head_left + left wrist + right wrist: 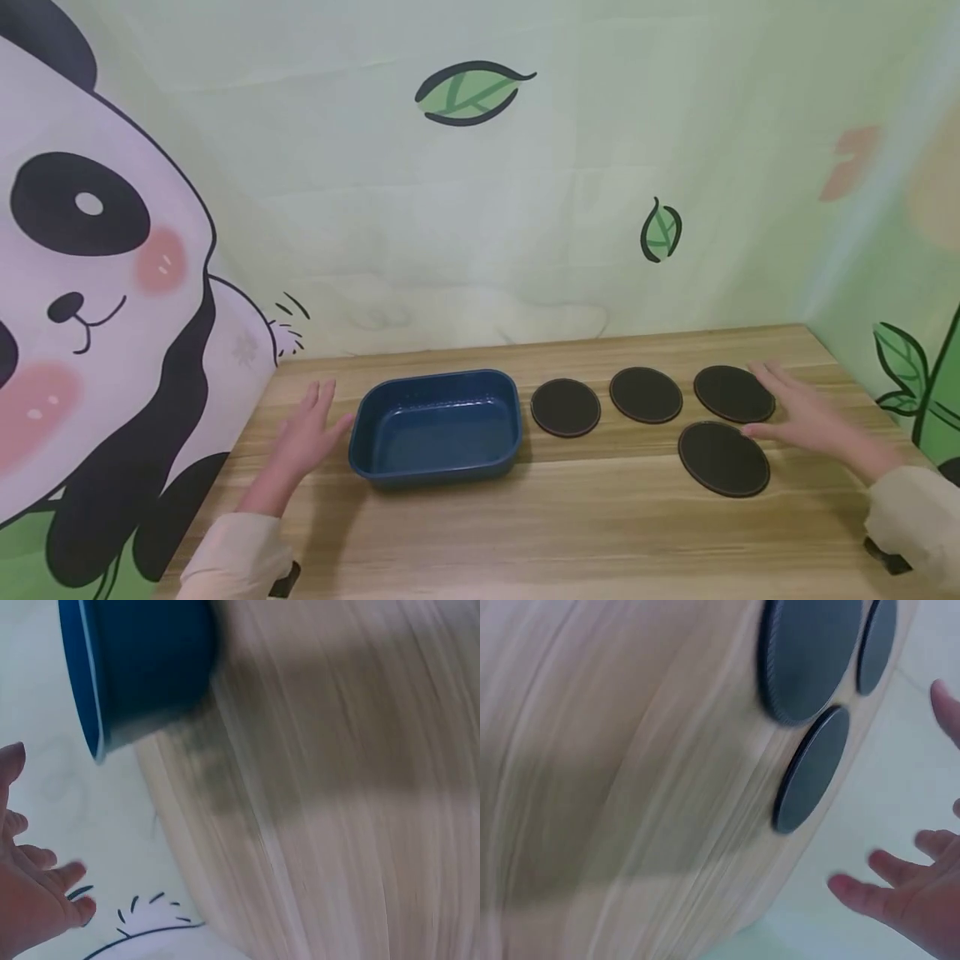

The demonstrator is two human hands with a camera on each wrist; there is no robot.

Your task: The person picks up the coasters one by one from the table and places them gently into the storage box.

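Observation:
A deep blue rectangular dish (435,479) stands on the wooden table, left of centre. My left hand (307,433) hovers at its left side with fingers spread, holding nothing; in the left wrist view the blue dish (150,667) appears above those fingers (64,877). Several flat round black coasters lie to the right: one coaster (566,407) beside the dish, another coaster (646,395), a far right coaster (731,393) and a nearer coaster (723,458). Over the edges of the two rightmost coasters is my right hand (806,412), fingers spread and holding nothing.
The wooden table (555,533) runs back to a pale green wall cloth (360,208) printed with leaves and a large panda (97,275). Another stretch of cloth (892,275) borders the table's right side.

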